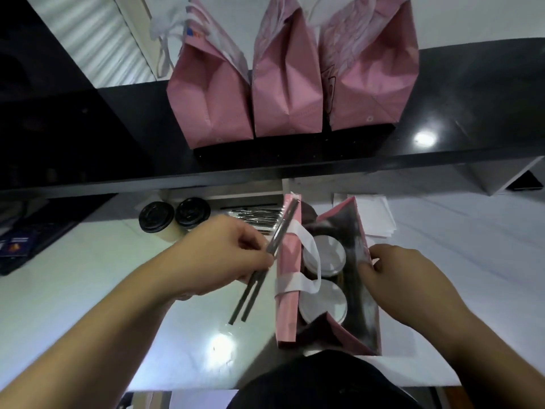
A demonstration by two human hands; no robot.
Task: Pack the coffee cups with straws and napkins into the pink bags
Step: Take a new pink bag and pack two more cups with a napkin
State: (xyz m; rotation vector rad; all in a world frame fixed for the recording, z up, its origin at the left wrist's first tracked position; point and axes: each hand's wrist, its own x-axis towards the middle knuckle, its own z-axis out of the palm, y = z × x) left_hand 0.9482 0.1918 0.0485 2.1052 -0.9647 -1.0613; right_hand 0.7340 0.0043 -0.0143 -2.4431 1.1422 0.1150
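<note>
So the open pink bag (365, 293) is standing on the white counter (88, 276) close to its near edge, mouth pulled wide. It's pink paper outside, dark-looking inside, with a white ribbon-type handle (306, 261) flopped over the left wall. Down in it are two coffee cups (326, 278) with white lids, one behind the other, pretty much filling the bottom.

Left hand (224, 255) is just left of the bag, fingers curled and pinching two wrapped straws (265, 261), dark straws in clear sleeves. They're tilted, top ends leaning over the bag's far left corner, bottom ends sticking out under the hand over the counter. Right hand (410, 281) has its fingers curled over the bag's right rim, gripping the paper and holding that side open.

Behind the left hand, toward the back of the counter, two more cups with black lids (174, 215) stand side by side, touching or nearly so. Next to them there's a pile of wrapped straws (253, 215), a bit blurry. A stack of white napkins (380, 214) sits behind the bag on the right.

Up on the black shelf (457, 98) at the back, three more pink bags (287, 75) stand in a row, packed tight against each other, tops folded or pinched in. Can't see what's in those. Some dark device (26, 231) sits at the counter's left edge, too dim to tell what.
</note>
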